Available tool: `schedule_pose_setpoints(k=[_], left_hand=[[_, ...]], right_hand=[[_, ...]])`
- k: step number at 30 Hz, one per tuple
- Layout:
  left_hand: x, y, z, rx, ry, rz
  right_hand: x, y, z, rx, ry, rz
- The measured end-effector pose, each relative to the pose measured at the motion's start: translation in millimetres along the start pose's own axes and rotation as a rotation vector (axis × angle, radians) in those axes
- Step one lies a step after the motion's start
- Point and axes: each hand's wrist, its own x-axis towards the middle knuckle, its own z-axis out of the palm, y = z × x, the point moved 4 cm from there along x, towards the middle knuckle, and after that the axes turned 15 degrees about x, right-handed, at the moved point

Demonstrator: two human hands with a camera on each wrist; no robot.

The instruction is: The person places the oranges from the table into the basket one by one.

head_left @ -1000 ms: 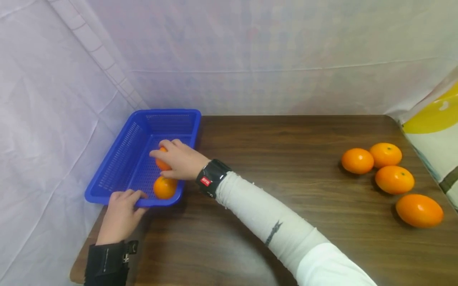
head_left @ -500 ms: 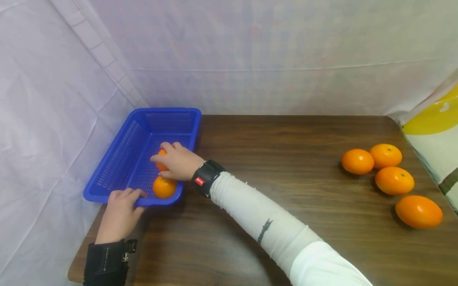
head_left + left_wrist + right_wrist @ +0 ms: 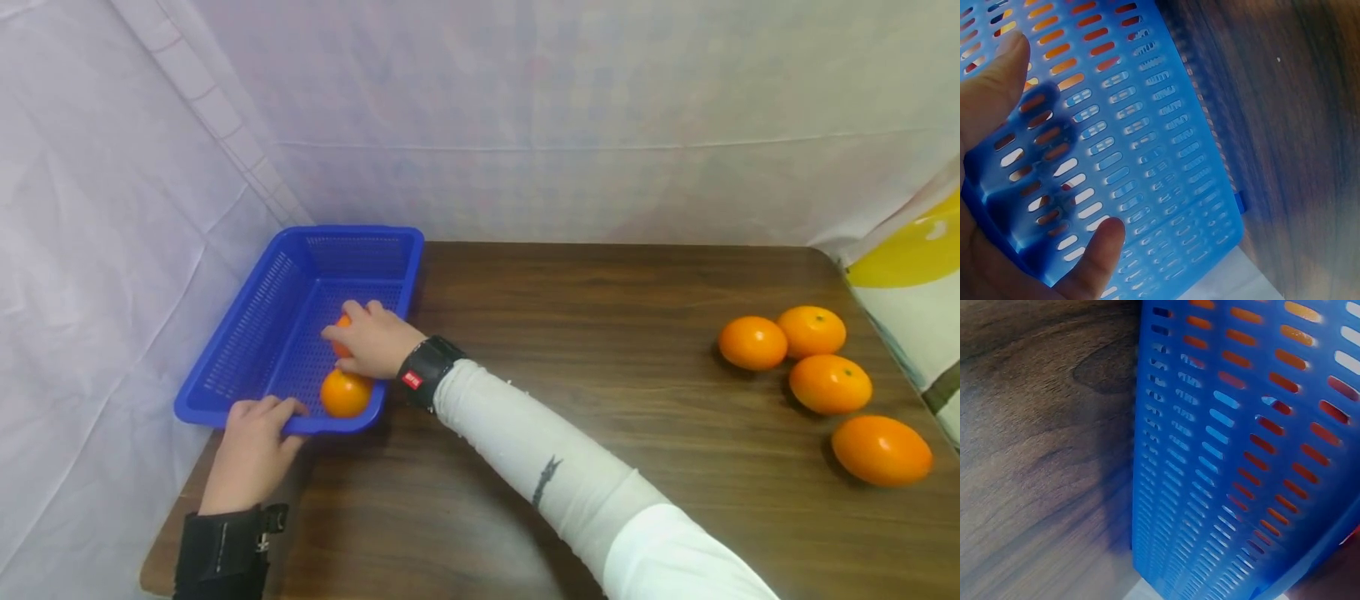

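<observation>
A blue plastic basket (image 3: 225, 350) with slotted walls stands at the table's left side. My left hand (image 3: 255, 450) grips its near rim, and in the left wrist view the fingers (image 3: 1100, 256) lie against the slotted wall. Inside the basket, my right hand (image 3: 378, 340) holds an orange (image 3: 342, 337) from above, covering most of it. A second orange (image 3: 347, 394) rests in the near right corner, just below the right thumb. In the right wrist view orange colour shows through the slots of the basket wall (image 3: 1179, 487); most of the right hand is out of that view.
Several oranges (image 3: 830, 384) lie in a group at the right of the brown wooden table (image 3: 585, 333). White cloth (image 3: 525, 125) hangs behind the table and along its left side. Something yellow (image 3: 911, 250) shows beyond the right edge.
My right hand has shifted slightly downward with the orange in its grasp, and its forearm has drifted a little left. The left hand keeps its place on the rim.
</observation>
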Motion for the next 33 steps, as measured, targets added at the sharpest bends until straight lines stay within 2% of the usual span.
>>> schedule_pose_setpoints(k=[8,14,23,30,33], left_hand=[[-1.7,0.2,0.3,0.004,0.024,0.006],[-1.0,1.9,1.1,0.007,0.04,0.016],[-0.2,0.3,2.0,0.016,0.059,0.029],[-2.3,-0.9,2.2,0.023,0.123,0.065],[-4.5,0.0,3.6,0.023,0.13,0.072]], right_hand=[[1.8,1.0,1.1,0.006,-0.024,0.054],[2.5,0.4,-0.1,-0.049,-0.048,0.081],[6.5,0.9,3.7,-0.112,-0.008,0.133],[10.5,-1.2,8.0,-0.127,-0.063,0.222],[12.3,-0.5,14.2,-0.131,-0.086,0.252]])
